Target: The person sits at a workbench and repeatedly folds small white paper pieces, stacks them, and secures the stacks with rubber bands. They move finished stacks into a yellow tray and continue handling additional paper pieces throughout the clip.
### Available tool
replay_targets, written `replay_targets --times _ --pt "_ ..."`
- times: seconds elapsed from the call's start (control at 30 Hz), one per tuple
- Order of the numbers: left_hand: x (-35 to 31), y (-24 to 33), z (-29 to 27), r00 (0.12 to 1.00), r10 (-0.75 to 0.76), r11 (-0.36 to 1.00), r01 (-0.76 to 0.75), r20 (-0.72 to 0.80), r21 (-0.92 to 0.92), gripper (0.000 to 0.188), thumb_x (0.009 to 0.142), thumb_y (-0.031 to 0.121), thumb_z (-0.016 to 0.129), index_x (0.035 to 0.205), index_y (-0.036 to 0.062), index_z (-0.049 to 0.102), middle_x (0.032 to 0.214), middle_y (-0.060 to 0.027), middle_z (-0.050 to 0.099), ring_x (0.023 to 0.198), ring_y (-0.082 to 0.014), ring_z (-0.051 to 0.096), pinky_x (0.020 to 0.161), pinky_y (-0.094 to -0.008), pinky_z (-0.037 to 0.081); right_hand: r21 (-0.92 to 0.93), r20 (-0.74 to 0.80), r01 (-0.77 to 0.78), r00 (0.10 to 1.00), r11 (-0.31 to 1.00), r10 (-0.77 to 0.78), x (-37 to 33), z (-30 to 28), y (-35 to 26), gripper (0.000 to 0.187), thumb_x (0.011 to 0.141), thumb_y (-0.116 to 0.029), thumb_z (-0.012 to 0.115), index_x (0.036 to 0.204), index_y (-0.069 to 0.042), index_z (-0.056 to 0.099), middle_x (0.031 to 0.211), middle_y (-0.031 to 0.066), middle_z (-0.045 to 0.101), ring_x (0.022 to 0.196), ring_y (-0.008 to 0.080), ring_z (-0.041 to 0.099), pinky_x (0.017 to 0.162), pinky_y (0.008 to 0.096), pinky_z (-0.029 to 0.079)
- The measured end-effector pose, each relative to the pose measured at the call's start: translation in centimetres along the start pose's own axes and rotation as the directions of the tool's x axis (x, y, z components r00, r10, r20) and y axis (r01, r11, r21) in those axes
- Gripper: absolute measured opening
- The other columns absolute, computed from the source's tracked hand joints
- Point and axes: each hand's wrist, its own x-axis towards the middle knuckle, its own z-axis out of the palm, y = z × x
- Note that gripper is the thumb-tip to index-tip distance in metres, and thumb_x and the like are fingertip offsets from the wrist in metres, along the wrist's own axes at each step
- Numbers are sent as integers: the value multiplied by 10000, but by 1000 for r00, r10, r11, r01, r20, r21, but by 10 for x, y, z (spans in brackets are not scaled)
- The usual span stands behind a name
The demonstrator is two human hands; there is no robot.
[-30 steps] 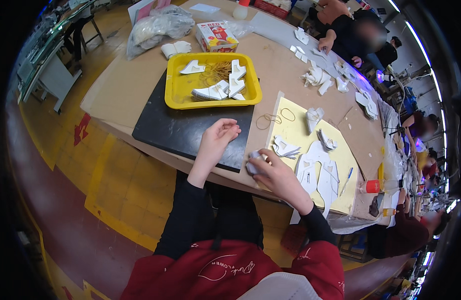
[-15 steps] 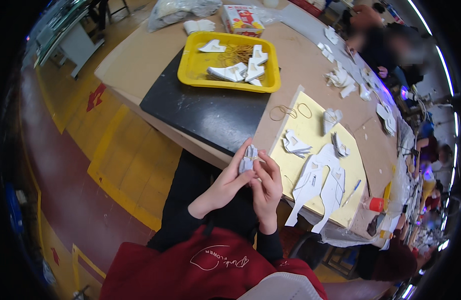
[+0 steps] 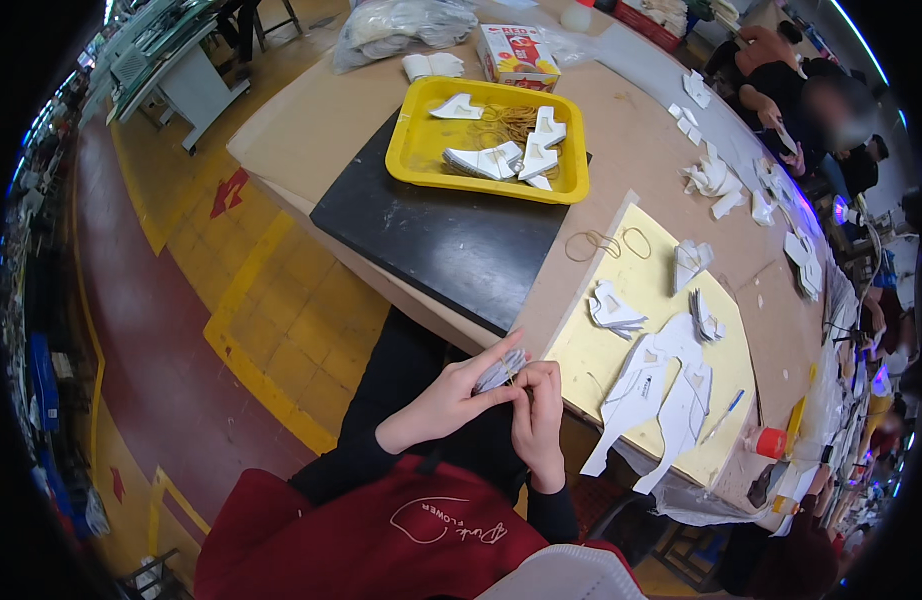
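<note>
A small bundle of stacked grey-white cut pieces [image 3: 497, 373] is gripped in my left hand [image 3: 443, 408], above my lap near the table edge. My left index finger stretches along the bundle's far side, with the thumb pressing from the near side. A thin tan rubber band [image 3: 511, 369] runs over the stack. My right hand [image 3: 539, 420] is closed at the bundle's right end, its thumb and fingertips pinching the band. How far the band goes round the stack is hidden by my fingers.
A yellow tray [image 3: 399, 150] with white pieces and rubber bands sits on a black board [image 3: 421, 255]. To the right, a yellow sheet [image 3: 636, 285] bears white stacks [image 3: 613, 308], large white templates [image 3: 633, 388] and a pen [image 3: 723, 413]. A person [image 3: 781, 90] works across the table.
My hands have drawn slightly lower and the bundle has turned in my left hand. My right fingers have closed from a looser hold into a pinch. The whole view has shifted slightly.
</note>
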Motion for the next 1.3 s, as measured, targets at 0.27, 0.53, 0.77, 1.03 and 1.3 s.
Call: replay_targets --times 0.27,0.53,0.77,1.03,1.3 --pt "-6 11 -31 998 -52 999 52 -17 -15 512 942 66 569 1434 13 438 1239 -94 667 790 -86 599 760 -240 517 648 402 -557 829 519 387 -4 -12 -6 186 968 -166 580 973 19 601 596 10 465 555 135 497 724 307 461" --pt "-30 -6 -20 945 21 994 15 325 -109 590 979 115 573 1506 20 325 1407 -150 551 1041 -199 677 961 -337 505 946 139 -137 990 -293 -13 -7 -30 24 537 1009 -337 528 1499 -238 331 1030 148 642 580 151 501 520 257 428" --pt "-8 -3 2 961 -160 551 -104 -227 -828 415 1011 209 517 1379 52 409 1108 -134 622 1005 -245 661 837 -363 546 851 -235 252 967 461 -95 -4 -4 -14 947 942 -303 656 1517 -521 -63 1538 202 280 670 211 590 417 240 502" --pt "-4 1 -15 921 -30 477 -328 -388 -816 621 981 237 569 1516 205 254 1100 -92 517 927 -189 548 832 -345 476 646 -438 327 899 690 -15 7 -28 -12 735 852 -19 659 1487 -147 312 1331 197 453 902 233 590 606 300 606" --pt "-10 -6 1 998 16 915 -37 -55 -402 779 873 -85 583 1540 121 236 1453 -131 409 1304 -212 471 1069 -358 410 274 75 -17 997 961 -4 16 -4 -21 590 792 -58 771 1332 -31 536 1261 101 501 883 123 550 755 247 452"
